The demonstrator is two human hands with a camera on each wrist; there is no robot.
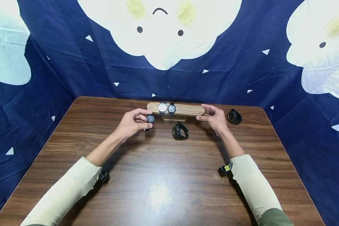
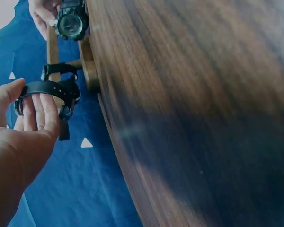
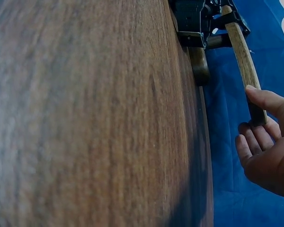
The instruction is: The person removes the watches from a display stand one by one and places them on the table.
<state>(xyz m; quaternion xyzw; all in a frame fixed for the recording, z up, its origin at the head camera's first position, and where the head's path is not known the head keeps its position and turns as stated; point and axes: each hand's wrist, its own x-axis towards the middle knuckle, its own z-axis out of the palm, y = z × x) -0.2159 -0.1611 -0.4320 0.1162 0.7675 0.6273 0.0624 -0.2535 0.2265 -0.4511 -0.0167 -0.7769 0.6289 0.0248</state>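
"How is the left hand [image 1: 133,123] posed?"

"Reaching forward, just beside the wooden stand's [image 1: 189,110] left end, holding a square-faced watch [image 1: 150,118] with thumb and fingers at its strap [image 2: 43,88]."

"And the right hand [image 1: 215,119]?"

"Gripping the stand's right end, thumb on the near side, fingers behind."

No text, brand or number legible in any view. Held watch [image 1: 150,118]: pale dial marks, too small to read. Square watch [image 1: 171,109] on stand [image 1: 189,110]: same. White watch [image 1: 162,107] beside it: dial unreadable. Front black watch [image 1: 175,131], right black watch [image 1: 234,116]: markings undecipherable
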